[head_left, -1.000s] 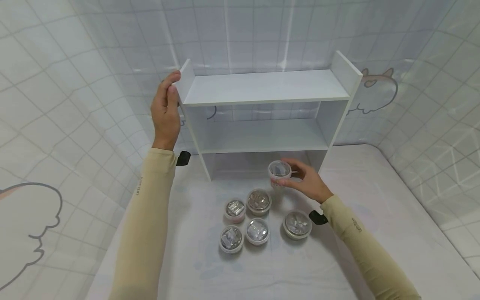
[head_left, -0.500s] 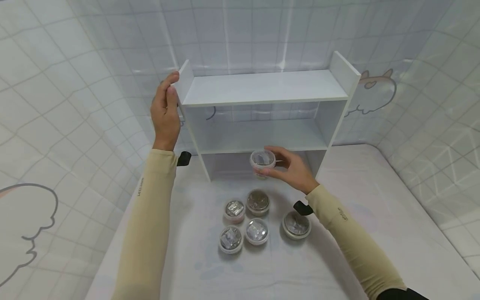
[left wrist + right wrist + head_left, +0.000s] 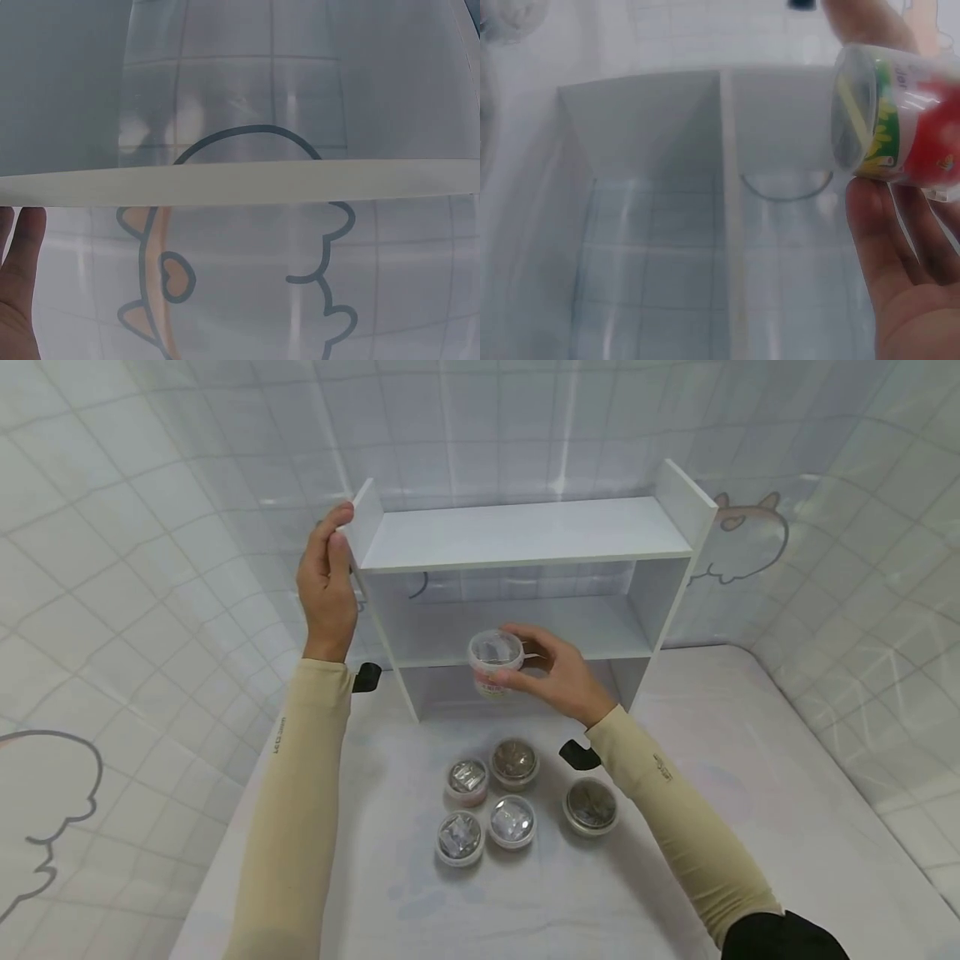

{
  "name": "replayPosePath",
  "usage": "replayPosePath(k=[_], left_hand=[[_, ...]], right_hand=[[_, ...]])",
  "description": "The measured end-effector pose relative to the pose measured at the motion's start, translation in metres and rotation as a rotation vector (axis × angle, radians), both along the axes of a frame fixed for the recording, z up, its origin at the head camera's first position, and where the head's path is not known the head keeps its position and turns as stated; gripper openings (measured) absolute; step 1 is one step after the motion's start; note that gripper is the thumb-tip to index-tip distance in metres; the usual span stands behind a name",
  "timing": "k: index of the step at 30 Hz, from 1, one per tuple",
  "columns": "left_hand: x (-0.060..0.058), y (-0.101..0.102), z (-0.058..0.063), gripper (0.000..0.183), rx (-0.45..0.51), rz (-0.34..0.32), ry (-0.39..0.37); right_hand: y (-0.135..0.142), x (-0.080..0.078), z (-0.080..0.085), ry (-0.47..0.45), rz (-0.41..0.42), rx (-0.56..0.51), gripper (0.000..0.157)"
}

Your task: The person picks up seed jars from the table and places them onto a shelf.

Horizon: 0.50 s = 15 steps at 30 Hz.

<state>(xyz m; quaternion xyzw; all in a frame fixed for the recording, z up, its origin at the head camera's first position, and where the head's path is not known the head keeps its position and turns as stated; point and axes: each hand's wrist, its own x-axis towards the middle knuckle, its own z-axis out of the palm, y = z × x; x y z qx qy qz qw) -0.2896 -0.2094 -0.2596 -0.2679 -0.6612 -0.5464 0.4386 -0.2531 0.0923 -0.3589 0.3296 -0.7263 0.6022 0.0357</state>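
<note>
My right hand [image 3: 558, 677] grips a small clear plastic jar [image 3: 495, 660] from its right side, thumb in front and fingers behind. The jar is held upright in front of the middle board of the white shelf unit [image 3: 525, 560]. In the right wrist view, the jar [image 3: 922, 124] shows a red, green and yellow printed label. My left hand [image 3: 327, 581] rests with fairly straight fingers against the outer face of the unit's left side panel, near the top. The left wrist view catches only some fingers [image 3: 22, 262] touching the panel's edge [image 3: 247, 182].
Several lidded round tubs stand on the white-covered table [image 3: 420, 910] before the unit: a small tub [image 3: 467, 781], a brownish one [image 3: 515, 763], and a wider tub [image 3: 590, 806] apart on the right. A tile-patterned curtain [image 3: 480, 435] hangs behind and at both sides.
My right hand has carried the jar leftward and upward, from beside the bottom compartment to the level of the middle board. The left hand stays at the side panel.
</note>
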Motion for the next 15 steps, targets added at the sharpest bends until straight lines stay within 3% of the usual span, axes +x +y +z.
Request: replayPosePath(k=[15], left_hand=[[-0.002,0.003,-0.002,0.031,0.041,-0.025,0.009]], right_hand=[[-0.024,-0.008,0.035,0.078,0.011,-0.036,0.065]])
